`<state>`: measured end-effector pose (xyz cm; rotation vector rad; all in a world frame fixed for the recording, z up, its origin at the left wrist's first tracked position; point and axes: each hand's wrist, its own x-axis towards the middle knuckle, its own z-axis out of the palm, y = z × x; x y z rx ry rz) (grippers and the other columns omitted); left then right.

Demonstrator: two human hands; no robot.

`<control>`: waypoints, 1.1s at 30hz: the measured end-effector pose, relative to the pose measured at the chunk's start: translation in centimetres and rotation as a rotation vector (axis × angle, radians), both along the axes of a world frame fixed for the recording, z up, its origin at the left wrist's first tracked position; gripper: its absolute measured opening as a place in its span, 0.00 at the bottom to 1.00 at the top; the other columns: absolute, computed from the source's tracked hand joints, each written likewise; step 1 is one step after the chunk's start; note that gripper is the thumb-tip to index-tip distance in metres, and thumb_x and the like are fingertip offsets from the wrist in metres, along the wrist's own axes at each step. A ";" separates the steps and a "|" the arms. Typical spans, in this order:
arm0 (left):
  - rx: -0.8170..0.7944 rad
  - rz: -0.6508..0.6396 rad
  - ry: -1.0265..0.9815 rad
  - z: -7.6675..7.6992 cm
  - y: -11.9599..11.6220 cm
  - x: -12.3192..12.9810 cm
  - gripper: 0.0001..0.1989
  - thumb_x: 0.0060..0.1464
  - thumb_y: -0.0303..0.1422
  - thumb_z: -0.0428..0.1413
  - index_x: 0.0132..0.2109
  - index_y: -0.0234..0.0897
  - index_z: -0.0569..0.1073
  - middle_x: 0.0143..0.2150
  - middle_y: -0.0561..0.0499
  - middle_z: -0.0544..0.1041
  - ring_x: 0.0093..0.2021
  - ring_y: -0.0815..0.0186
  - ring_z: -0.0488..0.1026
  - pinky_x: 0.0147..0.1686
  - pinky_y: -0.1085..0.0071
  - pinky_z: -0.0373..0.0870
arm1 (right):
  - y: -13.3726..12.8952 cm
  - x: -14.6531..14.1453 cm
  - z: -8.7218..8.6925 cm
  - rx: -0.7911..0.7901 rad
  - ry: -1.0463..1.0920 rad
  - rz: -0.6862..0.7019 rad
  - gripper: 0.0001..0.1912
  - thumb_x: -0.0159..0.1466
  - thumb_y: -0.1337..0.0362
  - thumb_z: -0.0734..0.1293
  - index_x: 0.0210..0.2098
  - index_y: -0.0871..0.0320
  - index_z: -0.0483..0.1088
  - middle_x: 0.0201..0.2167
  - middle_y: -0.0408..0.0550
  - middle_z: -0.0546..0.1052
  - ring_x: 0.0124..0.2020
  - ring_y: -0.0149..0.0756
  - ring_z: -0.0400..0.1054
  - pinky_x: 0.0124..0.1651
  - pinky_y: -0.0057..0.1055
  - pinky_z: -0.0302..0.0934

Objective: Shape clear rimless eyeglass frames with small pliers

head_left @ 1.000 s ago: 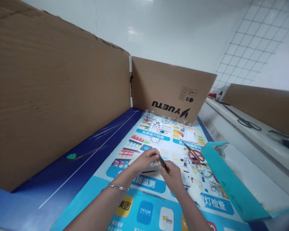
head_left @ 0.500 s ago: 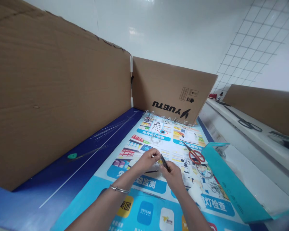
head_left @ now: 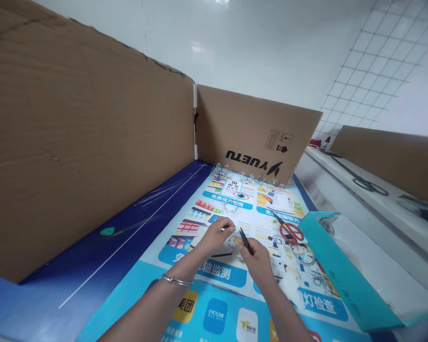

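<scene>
The left hand (head_left: pixel 216 236) is pinching narrowly at a thin clear strand (head_left: pixel 232 241) low in the centre of the frame, while the right hand (head_left: pixel 258 262) is gripping slim black tweezers (head_left: pixel 246 241) (the strand is looking light, springy and slippery, so its free end seems the place to hold).

Head-worn camera — facing forward and down

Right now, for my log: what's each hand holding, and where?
The right hand grips dark tweezers at their lower end; what the left hand pinches is unclear.
</scene>
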<state>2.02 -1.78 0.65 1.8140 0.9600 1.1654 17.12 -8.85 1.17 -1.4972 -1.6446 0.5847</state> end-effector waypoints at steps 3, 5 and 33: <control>0.059 0.030 0.037 0.1 0.0 0.0 0.04 0.50 0.28 0.49 0.29 0.35 0.67 0.29 0.53 0.66 0.33 0.69 0.63 0.34 0.73 0.59 | 0.0 0.1 0.1 -0.002 0.020 -0.042 0.11 0.58 0.57 0.59 0.26 0.59 0.64 0.19 0.39 0.61 0.22 0.27 0.55 0.25 0.23 0.48; 0.083 0.033 0.052 0.1 0.1 0.0 0.04 0.50 0.28 0.49 0.29 0.35 0.67 0.30 0.53 0.66 0.33 0.69 0.64 0.34 0.73 0.60 | 0.0 0.2 0.1 -0.017 0.050 -0.046 0.11 0.58 0.57 0.59 0.27 0.59 0.65 0.19 0.39 0.61 0.22 0.27 0.54 0.25 0.23 0.48; 0.219 -0.022 0.048 1.7 -1.3 0.3 0.06 0.50 0.27 0.50 0.29 0.35 0.71 0.29 0.51 0.69 0.34 0.68 0.65 0.36 0.71 0.61 | 0.0 0.4 0.3 -0.147 0.568 -0.019 0.09 0.56 0.59 0.62 0.27 0.58 0.65 0.19 0.38 0.60 0.23 0.27 0.52 0.28 0.24 0.48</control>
